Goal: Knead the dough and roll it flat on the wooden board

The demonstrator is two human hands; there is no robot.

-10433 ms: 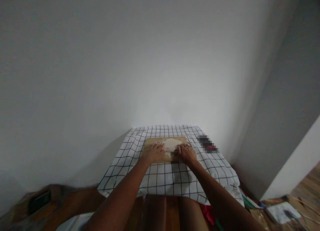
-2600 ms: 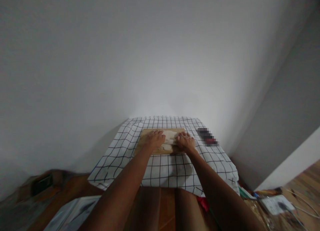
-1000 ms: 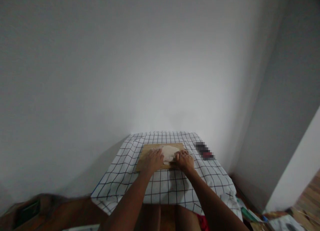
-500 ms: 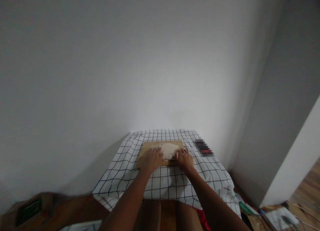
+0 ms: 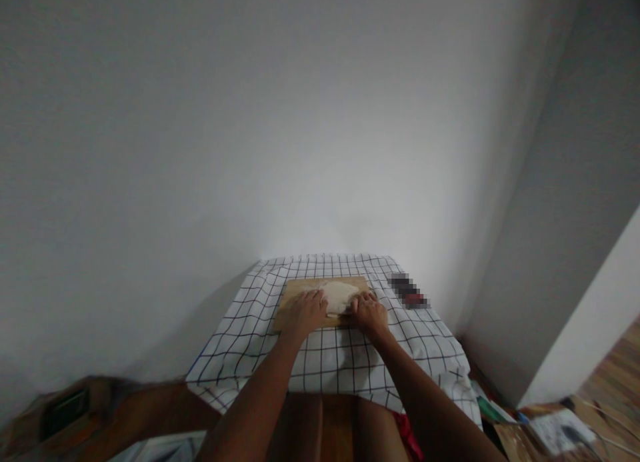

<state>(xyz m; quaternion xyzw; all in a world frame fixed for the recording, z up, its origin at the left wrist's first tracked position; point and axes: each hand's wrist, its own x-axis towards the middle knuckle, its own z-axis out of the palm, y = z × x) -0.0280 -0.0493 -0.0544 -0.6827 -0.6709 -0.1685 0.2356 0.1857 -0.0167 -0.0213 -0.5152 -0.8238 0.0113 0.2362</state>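
A pale, flattened piece of dough (image 5: pixel 340 297) lies on a wooden board (image 5: pixel 286 309). At the dough's left edge, my left hand (image 5: pixel 310 310) has its fingers bent and closed on it, thumb side toward the middle. My right hand (image 5: pixel 370 311) is curled at the opposite edge, its fingers closed on the dough near the board's right side. Both fingertips are small and partly hidden, so the exact grip is hard to see. Light smears that look like flour show on the board around the dough.
A white checked cloth (image 5: pixel 333 362) covers the table under the board. To the right lies a blurred-out dark and red object (image 5: pixel 409 291). Walls rise behind and at right. Bags and papers (image 5: pixel 560 432) lie on the floor at lower right; a brown item (image 5: pixel 65 412) stands lower left.
The view has tilted slightly, so the table sits a little higher in the picture. Both hands stay at the dough's edges, with hardly any visible shift.
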